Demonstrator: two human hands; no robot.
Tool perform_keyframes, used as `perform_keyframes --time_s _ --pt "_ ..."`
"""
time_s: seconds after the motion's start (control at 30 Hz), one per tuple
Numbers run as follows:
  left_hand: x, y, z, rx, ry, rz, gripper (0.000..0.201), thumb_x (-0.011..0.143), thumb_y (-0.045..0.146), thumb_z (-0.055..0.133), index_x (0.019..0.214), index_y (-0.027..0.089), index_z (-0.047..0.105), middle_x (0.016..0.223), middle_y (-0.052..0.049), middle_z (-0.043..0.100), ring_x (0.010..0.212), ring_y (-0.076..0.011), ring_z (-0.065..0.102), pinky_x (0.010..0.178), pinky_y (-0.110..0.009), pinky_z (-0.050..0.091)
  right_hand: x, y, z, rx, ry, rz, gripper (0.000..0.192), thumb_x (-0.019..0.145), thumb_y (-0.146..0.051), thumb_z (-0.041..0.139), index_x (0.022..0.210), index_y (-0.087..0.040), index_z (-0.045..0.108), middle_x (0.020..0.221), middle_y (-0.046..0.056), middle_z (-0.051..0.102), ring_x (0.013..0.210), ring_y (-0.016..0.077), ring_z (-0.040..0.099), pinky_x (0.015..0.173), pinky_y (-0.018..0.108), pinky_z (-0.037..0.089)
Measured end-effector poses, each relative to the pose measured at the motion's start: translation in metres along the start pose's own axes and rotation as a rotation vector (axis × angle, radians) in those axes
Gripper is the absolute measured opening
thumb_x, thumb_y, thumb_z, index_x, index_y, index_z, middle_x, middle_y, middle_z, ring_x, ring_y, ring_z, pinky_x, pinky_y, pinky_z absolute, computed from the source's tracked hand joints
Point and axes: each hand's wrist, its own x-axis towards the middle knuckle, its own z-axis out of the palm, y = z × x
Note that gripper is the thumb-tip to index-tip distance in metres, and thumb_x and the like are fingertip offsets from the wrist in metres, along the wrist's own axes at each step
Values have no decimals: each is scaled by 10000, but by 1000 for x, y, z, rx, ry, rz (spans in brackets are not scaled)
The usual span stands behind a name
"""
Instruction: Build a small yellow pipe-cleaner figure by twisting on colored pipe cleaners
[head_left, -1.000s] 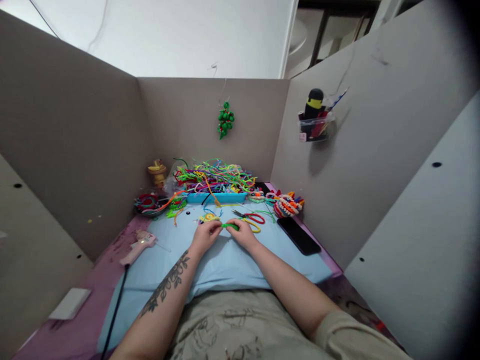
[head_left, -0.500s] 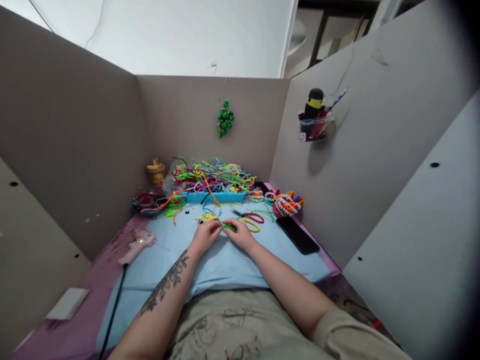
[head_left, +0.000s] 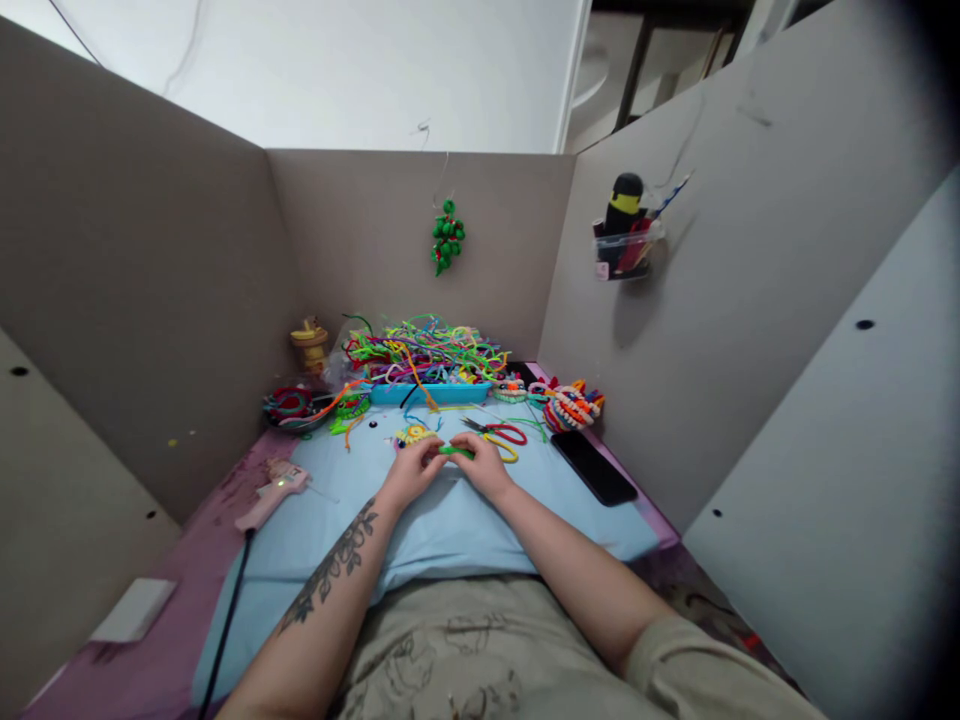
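Pinches a small, soft-looking bright-green strip (head_left: pixel 455 452) between the fingertips of the bare left hand (head_left: pixel 411 471) and the bare right hand (head_left: pixel 485 468), grip closed on it from both sides, in front of the shallow light-blue plastic tray (head_left: pixel 431 395). Has red-and-yellow-handled scissors (head_left: pixel 487 428) also in front of the tray, a flat black phone (head_left: pixel 594 468) to its front right, a pale-pink glue gun (head_left: pixel 274 497) to its front left.
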Motion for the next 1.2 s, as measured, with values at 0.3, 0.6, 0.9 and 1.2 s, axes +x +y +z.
perform_keyframes --time_s 0.3,0.6,0.9,1.2 --pt "2 -6 -3 89 22 116 207 821 273 519 980 208 634 950 -63 654 884 -167 597 793 -295 467 -1 0 3 96 -92 70 193 735 -244 551 921 -192 548 723 -12 636 609 133 609 611 261 492" --pt "3 3 -3 247 -8 15 242 858 311 417 847 178 619 837 -61 631 795 -176 568 716 -281 436 -1 -5 -1 -88 -25 -45 207 719 -238 603 918 -197 641 902 37 680 848 187 633 778 314 486" --pt "0 6 -6 186 68 -21 237 849 306 429 948 189 610 914 -67 642 847 -182 578 760 -278 425 -1 -8 -1 -233 -43 -150 153 780 -229 530 871 -199 649 855 36 670 816 178 604 758 300 456" --pt "-2 -7 -26 687 476 -572 382 763 177 470 1130 102 545 1206 -193 476 1166 -337 377 915 -460 331 0 -3 -1 -264 -44 -47 135 779 -205 479 857 -191 587 812 29 639 760 180 580 697 298 447"
